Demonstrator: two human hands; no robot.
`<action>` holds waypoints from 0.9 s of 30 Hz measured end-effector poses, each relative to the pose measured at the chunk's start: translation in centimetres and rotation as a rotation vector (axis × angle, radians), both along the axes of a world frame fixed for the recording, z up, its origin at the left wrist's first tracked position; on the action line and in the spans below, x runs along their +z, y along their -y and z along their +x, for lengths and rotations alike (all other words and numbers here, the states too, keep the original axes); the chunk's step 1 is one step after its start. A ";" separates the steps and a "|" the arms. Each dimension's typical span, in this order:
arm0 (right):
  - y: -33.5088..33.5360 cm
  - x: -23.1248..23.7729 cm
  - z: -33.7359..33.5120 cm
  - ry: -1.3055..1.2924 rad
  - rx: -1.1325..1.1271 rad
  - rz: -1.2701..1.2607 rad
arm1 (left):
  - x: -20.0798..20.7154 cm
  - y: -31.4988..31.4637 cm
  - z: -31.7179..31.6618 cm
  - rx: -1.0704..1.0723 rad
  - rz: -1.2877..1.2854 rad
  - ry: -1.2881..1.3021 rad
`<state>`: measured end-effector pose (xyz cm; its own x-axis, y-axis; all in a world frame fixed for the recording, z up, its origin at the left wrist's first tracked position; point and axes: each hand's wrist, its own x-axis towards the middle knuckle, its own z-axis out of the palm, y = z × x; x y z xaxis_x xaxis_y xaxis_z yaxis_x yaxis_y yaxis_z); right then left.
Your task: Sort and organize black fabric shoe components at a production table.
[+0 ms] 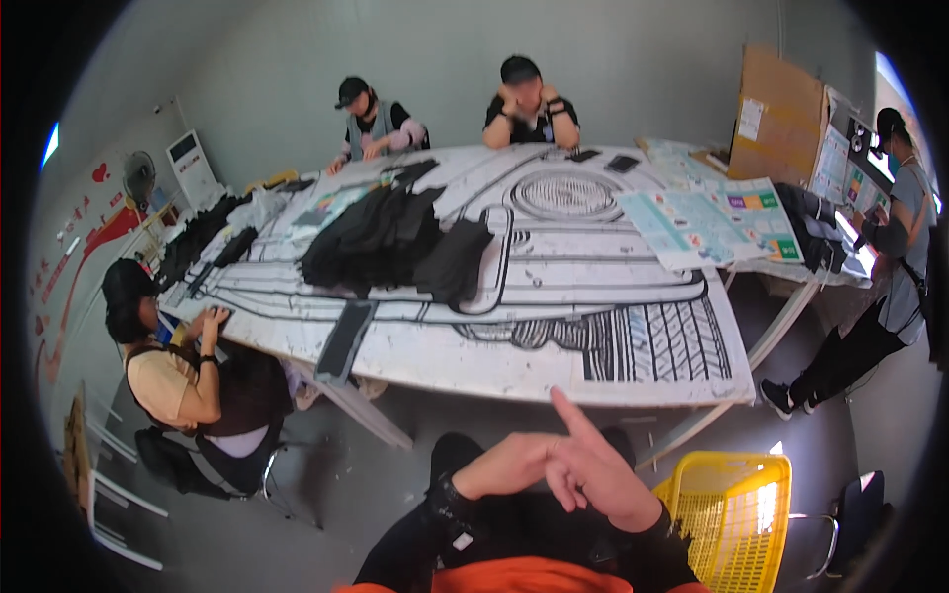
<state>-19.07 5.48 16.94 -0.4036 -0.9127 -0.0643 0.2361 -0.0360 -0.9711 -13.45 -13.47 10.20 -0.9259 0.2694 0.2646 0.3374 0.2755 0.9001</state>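
My left hand (504, 465) and my right hand (603, 479) meet above my lap, near the front edge of the table (494, 371). Neither shows anything held. On my right hand the index finger stretches out while the other fingers curl loosely. It overlaps my left hand, whose fingers are hidden behind it. A dark band is around my left wrist. Across from me, a pile of black cloth pieces (371, 242) lies on the white tabletop with its black line drawing. A flat dark rectangular object (346, 341) rests at the table's near edge.
A yellow plastic basket (732, 529) stands right of my lap. Printed sheets (707, 222) and a cardboard box (776, 114) occupy the table's right end. One person (173, 366) sits at the left, two sit across, and another (895, 237) stands at the right.
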 end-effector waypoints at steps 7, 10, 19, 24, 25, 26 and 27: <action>2.9 2.8 1.7 -0.114 -0.130 -0.182 | -4.7 -0.3 1.7 0.130 -0.049 -0.059; 1.9 5.6 3.3 -0.237 -0.208 -0.177 | -1.3 -0.5 1.2 -0.009 0.100 0.373; -2.0 7.1 6.8 -1.269 0.073 -0.798 | 1.1 0.3 0.7 -0.059 0.374 0.323; 3.1 1.6 3.1 -1.393 -0.290 0.169 | 2.8 3.9 3.3 -0.361 1.105 0.252; 3.3 0.4 1.5 -1.249 -0.146 0.230 | 3.6 4.1 3.9 -0.359 1.108 0.222; 3.3 0.1 0.9 -1.260 -0.155 0.249 | 3.3 4.5 3.8 -0.381 1.115 0.219; 3.4 -0.2 0.2 -0.941 -0.024 0.202 | 3.2 4.9 3.8 -0.313 1.046 0.268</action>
